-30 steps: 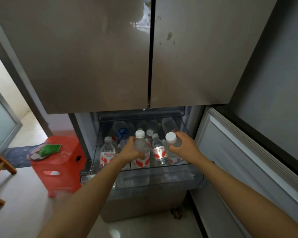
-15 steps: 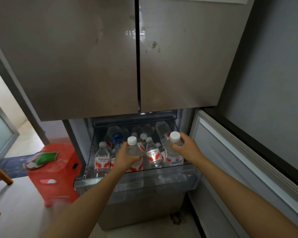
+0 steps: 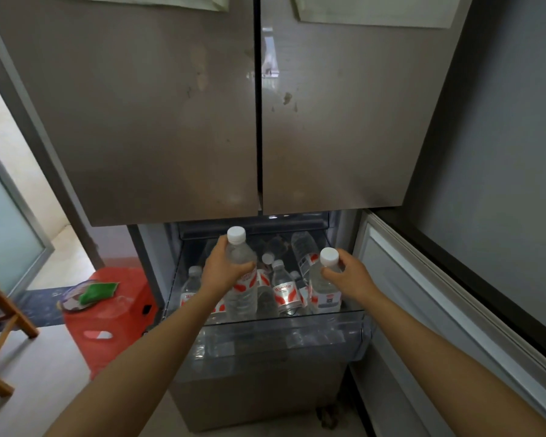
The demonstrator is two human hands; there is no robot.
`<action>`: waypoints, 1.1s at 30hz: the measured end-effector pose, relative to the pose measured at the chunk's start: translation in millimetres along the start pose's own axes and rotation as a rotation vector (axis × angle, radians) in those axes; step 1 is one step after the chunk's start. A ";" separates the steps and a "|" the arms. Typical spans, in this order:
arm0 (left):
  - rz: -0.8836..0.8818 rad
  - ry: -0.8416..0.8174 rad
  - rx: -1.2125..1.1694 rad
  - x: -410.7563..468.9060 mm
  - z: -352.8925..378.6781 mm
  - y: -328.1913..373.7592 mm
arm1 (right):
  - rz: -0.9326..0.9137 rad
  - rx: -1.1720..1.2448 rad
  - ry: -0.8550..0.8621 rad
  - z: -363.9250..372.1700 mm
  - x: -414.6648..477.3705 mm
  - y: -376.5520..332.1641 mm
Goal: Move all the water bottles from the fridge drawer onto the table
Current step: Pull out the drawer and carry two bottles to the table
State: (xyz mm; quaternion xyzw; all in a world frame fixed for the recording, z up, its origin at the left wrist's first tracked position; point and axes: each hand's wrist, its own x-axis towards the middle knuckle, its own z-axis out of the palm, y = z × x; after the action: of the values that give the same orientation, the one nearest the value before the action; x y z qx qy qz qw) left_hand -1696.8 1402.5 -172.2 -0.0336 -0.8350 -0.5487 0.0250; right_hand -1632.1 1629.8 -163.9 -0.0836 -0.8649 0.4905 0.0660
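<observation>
Both bottles upright, caps pointing straight up, long axes vertical! The left hand (image 3: 223, 271) curls round the shoulder of the left bottle (image 3: 241, 294), whose cap stands higher than its neighbours', near the front edge of the fridge drawer (image 3: 281, 340). The right hand (image 3: 352, 279) grips the right bottle (image 3: 323, 294) just under its cap, by the drawer's front right corner. Clear plastic, white screw caps, labels in red and white (the print is too small to read). Inside the see-through drawer, more bottles (image 3: 284, 291) stand along the front edge, and others lie tilted toward the back edge.
</observation>
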 end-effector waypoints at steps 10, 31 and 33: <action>0.133 0.035 -0.051 -26.7 -59.2 50.3 | -0.126 -0.039 0.202 -28.5 8.3 -61.5; 0.158 -0.072 -0.021 -131.1 -120.3 52.3 | -0.140 0.114 0.019 -8.5 -128.1 -129.3; 0.155 -0.071 -0.017 -148.2 -121.2 44.5 | -0.132 0.096 0.020 -4.2 -139.2 -120.4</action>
State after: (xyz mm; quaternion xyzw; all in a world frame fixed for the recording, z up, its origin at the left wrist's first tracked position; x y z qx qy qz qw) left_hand -1544.8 1304.6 -95.0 -0.1180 -0.8257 -0.5504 0.0374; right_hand -1504.9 1543.4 -62.7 -0.0282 -0.8434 0.5250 0.1109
